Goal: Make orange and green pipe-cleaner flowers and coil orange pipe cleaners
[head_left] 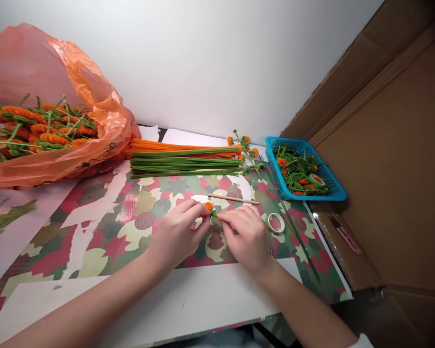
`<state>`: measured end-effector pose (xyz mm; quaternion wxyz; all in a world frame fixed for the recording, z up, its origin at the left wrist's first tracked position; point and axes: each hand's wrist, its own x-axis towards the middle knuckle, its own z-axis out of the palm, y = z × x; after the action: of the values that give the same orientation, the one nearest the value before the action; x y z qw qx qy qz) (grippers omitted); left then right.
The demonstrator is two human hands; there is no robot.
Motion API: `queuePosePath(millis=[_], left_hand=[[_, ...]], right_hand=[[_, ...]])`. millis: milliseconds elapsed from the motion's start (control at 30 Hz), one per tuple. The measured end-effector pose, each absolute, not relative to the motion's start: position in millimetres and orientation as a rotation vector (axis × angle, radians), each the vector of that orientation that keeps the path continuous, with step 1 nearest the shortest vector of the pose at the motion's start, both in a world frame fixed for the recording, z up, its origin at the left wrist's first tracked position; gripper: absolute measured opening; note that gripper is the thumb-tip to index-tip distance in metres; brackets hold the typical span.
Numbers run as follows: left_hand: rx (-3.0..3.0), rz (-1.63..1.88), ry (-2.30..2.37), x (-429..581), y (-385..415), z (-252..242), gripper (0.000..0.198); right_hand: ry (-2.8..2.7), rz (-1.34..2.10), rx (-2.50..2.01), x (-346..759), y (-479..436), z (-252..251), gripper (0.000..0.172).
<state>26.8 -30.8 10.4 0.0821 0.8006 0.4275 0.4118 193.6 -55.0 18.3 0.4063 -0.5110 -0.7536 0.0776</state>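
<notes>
My left hand (179,232) pinches a small orange pipe-cleaner bud (209,206) with a green base over the patterned table cover (130,227). My right hand (244,234) meets it from the right, its fingertips closed on the green end of the same piece. A thin wooden stick (233,198) lies just beyond my fingers. To the right of my right hand rests a roll of tape (276,223). Straight orange and green pipe cleaners (184,158) lie bundled at the back.
An orange plastic bag (47,111) of finished orange-and-green stems fills the far left. A blue basket (306,169) holds small finished pieces at the right. A flower sprig (244,145) and long dark wires (293,227) lie nearby. Cardboard (387,159) walls the right side.
</notes>
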Motion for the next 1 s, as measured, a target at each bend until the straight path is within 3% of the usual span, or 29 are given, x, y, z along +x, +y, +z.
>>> queuePosePath(millis=[167, 300, 400, 467, 567, 700, 833, 1000], left_hand=[[2.47, 1.226, 1.251, 26.5, -30.3, 9.4, 0.014], [2.545, 1.243, 1.191, 25.7, -30.1, 10.1, 0.014], [2.545, 1.241, 1.186, 25.5, -30.0, 10.2, 0.015], [2.489, 1.242, 1.208, 25.2, -29.8, 10.0, 0.015], [2.298, 1.193, 1.226, 24.0, -29.1, 11.3, 0.013], [1.84, 0.96, 1.214, 20.8, -25.8, 18.4, 0.01], [1.415, 0.68, 1.136, 17.4, -19.9, 26.4, 0.007], [1.258, 0.491, 1.103, 16.1, -16.9, 28.5, 0.009]], right_hand=[[-1.308, 1.074, -1.482, 193.4, -48.2, 20.2, 0.006], [-0.815, 1.633, -1.37, 198.4, -41.1, 18.3, 0.022], [-0.701, 1.778, -1.345, 200.3, -40.5, 18.0, 0.026], [-0.929, 1.641, -1.375, 200.9, -42.3, 20.3, 0.021], [-1.521, 1.117, -1.391, 203.9, -45.4, 27.2, 0.01], [-2.155, 0.444, -1.149, 213.7, -44.7, 33.3, 0.024], [-2.362, 0.197, -0.955, 221.6, -39.4, 29.2, 0.027], [-2.413, 0.147, -0.893, 221.8, -36.4, 24.5, 0.022]])
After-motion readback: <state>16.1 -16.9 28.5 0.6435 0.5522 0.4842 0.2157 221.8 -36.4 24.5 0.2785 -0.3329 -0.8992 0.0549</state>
